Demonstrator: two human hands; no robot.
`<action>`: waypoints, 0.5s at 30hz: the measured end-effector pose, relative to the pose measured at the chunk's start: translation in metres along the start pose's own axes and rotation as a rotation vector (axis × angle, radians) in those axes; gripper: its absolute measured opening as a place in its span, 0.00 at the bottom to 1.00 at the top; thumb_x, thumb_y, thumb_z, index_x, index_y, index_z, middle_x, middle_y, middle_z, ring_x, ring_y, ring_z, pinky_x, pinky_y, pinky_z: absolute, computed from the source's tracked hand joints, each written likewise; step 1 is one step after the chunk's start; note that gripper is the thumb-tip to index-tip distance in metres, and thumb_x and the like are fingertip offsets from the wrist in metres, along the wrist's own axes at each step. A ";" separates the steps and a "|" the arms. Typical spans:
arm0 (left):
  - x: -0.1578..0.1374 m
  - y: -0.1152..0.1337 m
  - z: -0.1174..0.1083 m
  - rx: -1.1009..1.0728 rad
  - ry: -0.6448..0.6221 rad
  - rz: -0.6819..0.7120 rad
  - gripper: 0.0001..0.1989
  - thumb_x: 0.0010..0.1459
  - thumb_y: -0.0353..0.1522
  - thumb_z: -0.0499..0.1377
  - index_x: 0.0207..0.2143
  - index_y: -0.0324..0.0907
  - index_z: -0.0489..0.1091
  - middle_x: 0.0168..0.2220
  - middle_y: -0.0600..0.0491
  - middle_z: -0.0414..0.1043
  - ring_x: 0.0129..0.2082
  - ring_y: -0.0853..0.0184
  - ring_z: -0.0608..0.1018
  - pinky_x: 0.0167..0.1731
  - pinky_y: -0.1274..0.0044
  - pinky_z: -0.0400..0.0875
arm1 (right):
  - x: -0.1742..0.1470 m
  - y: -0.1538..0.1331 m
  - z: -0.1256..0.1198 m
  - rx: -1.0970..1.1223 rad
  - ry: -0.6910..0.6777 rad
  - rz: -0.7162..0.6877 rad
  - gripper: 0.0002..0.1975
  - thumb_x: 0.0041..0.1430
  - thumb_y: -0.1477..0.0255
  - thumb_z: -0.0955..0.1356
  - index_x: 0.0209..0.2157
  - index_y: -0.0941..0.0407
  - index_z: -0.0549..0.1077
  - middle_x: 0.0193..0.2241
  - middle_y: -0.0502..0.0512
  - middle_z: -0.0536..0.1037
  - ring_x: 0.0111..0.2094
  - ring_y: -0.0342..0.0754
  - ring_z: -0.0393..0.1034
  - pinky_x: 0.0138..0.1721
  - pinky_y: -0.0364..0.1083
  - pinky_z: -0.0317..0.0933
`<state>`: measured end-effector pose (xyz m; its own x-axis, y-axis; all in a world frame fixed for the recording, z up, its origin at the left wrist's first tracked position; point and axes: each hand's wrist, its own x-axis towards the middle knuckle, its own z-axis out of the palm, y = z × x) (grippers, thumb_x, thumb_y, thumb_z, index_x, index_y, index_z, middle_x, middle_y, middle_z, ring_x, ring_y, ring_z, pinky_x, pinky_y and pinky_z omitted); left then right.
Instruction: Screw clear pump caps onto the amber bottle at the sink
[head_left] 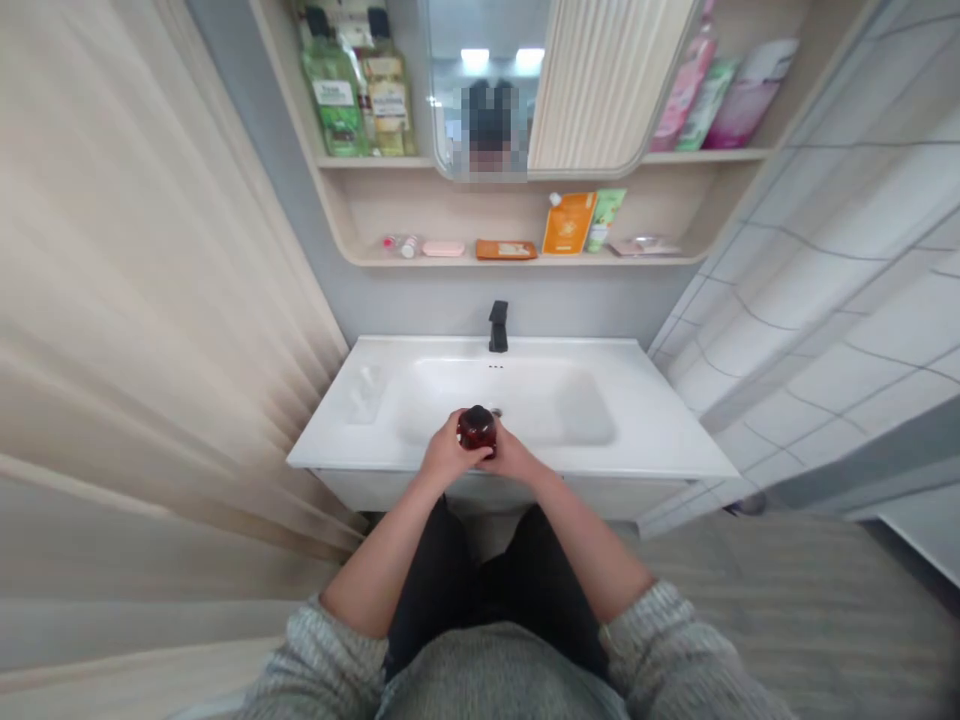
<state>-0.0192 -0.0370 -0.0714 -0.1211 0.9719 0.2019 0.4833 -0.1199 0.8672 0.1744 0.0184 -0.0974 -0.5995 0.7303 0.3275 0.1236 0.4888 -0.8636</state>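
A dark red-brown bottle [478,432] with a black top is held over the front edge of the white sink [600,430]. My left hand [450,450] wraps its left side, with the thumb across the front. From the other side my right hand [511,455] also closes on the bottle. Its label and lower part are hidden by my fingers and the steep view from above. Behind the bottle a drain [496,411] partly shows in the basin.
A black faucet [499,327] stands at the back of the sink. On the counter's left lies a clear, hard-to-make-out item [365,393]. Above, a shelf [420,262] holds an orange pouch [569,224], a green tube [604,220] and an orange packet [506,250]. A curtain [150,350] hangs at left.
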 end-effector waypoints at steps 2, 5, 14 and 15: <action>-0.003 -0.004 -0.008 -0.011 0.063 -0.011 0.42 0.49 0.35 0.81 0.65 0.47 0.71 0.56 0.45 0.84 0.56 0.52 0.86 0.57 0.63 0.82 | -0.006 0.004 -0.012 -0.045 -0.064 0.006 0.56 0.51 0.59 0.86 0.77 0.53 0.65 0.71 0.69 0.75 0.68 0.68 0.75 0.70 0.64 0.70; -0.009 -0.014 -0.035 -0.019 0.212 -0.044 0.42 0.49 0.36 0.81 0.64 0.46 0.71 0.57 0.44 0.84 0.56 0.52 0.86 0.59 0.63 0.81 | -0.019 0.013 -0.037 -0.132 -0.056 0.098 0.46 0.60 0.56 0.82 0.75 0.50 0.69 0.69 0.66 0.78 0.67 0.65 0.77 0.68 0.63 0.72; -0.026 -0.067 -0.172 0.352 0.721 -0.295 0.47 0.46 0.48 0.81 0.66 0.46 0.72 0.55 0.45 0.84 0.55 0.47 0.86 0.61 0.56 0.80 | -0.032 0.031 -0.067 -0.444 0.170 0.276 0.17 0.69 0.62 0.75 0.56 0.51 0.84 0.52 0.60 0.89 0.54 0.60 0.86 0.58 0.57 0.78; -0.027 -0.073 -0.181 0.368 0.741 -0.315 0.47 0.46 0.48 0.81 0.65 0.45 0.72 0.56 0.44 0.84 0.55 0.46 0.86 0.61 0.55 0.80 | -0.031 0.031 -0.065 -0.455 0.161 0.277 0.16 0.68 0.63 0.75 0.55 0.50 0.85 0.52 0.59 0.89 0.54 0.61 0.86 0.59 0.57 0.77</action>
<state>-0.2083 -0.0907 -0.0580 -0.7643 0.5527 0.3323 0.5660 0.3278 0.7564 0.2487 0.0417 -0.1096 -0.3722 0.9071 0.1967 0.6102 0.3988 -0.6846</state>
